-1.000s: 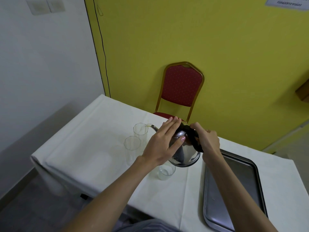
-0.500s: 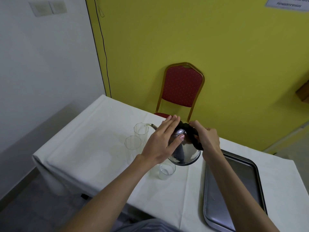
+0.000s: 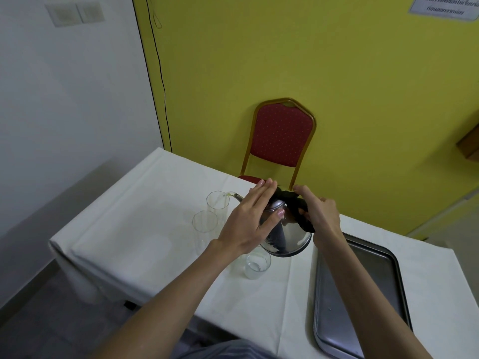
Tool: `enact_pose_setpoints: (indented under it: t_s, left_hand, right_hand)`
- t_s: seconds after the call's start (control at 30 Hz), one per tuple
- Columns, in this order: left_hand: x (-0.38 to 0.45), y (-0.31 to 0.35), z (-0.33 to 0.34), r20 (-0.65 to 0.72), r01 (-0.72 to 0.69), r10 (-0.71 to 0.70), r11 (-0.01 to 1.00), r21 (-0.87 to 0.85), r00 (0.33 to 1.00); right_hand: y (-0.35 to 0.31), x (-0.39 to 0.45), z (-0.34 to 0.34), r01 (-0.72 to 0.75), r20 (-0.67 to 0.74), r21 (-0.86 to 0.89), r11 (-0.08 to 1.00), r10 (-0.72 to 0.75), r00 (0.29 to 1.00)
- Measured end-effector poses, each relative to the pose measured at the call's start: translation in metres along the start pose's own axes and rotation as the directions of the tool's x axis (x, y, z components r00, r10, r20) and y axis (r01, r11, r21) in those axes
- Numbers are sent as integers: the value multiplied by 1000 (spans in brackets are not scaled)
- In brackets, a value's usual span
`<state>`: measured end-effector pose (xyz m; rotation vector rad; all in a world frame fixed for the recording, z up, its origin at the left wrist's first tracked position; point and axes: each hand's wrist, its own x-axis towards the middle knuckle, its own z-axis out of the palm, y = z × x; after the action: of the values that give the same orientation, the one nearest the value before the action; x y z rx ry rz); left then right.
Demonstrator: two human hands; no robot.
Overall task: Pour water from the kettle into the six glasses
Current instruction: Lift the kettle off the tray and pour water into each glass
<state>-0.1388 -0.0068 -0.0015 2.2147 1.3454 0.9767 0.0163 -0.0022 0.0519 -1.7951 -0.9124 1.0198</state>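
I count three glasses in sight on the white table [image 3: 145, 229]: the far glass [image 3: 218, 200], the middle glass [image 3: 204, 222] just in front of it, and the near glass [image 3: 257, 263] partly under the kettle; my arms may hide others. There is one steel kettle [image 3: 286, 233], one metal tray [image 3: 360, 288] to my right, and one red chair [image 3: 281, 137] against the yellow wall.

My right hand [image 3: 320, 212] is wrapped around the kettle's black handle [image 3: 295, 206], holding the kettle off the table and tilted to my left. Its spout [image 3: 236, 196] reaches the rim of the far glass, and a thin stream of liquid runs in. My left hand [image 3: 248, 221] lies flat on the lid side of the kettle, fingers straight and together, thumb resting on the steel body.

Compared with half a second ago, both hands and the kettle sit in almost the same place, the tilt unchanged, and the glasses have not shifted.
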Motion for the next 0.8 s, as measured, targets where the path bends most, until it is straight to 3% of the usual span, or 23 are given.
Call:
enact_pose_setpoints:
  t_s: [0.8]
  left_hand:
    - [-2, 1, -1, 1, 4, -4, 1000, 16, 1000]
  right_hand:
    - [-2, 2, -1, -8, 38, 3, 1000, 8, 999]
